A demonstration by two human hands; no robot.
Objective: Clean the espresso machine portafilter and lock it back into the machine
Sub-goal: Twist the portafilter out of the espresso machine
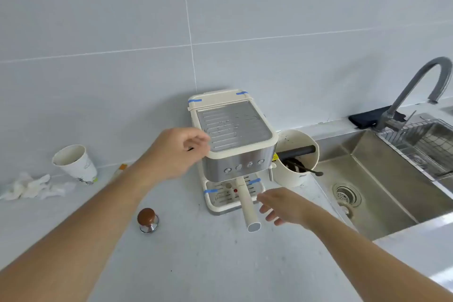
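A cream and steel espresso machine (235, 135) stands on the grey counter against the tiled wall. The portafilter sits under its front, and its cream handle (247, 206) sticks out toward me over the drip tray (220, 200). My left hand (171, 152) hovers at the machine's upper left corner with fingers loosely curled, holding nothing. My right hand (279, 206) is just right of the handle with fingers spread, a small gap between them and the handle.
A cream knock box (297, 162) with a dark bar and a brush stands right of the machine. A steel sink (382, 184) with faucet (416, 86) lies further right. A wooden-topped tamper (147, 219), a paper cup (76, 163) and crumpled tissues (31, 186) are on the left.
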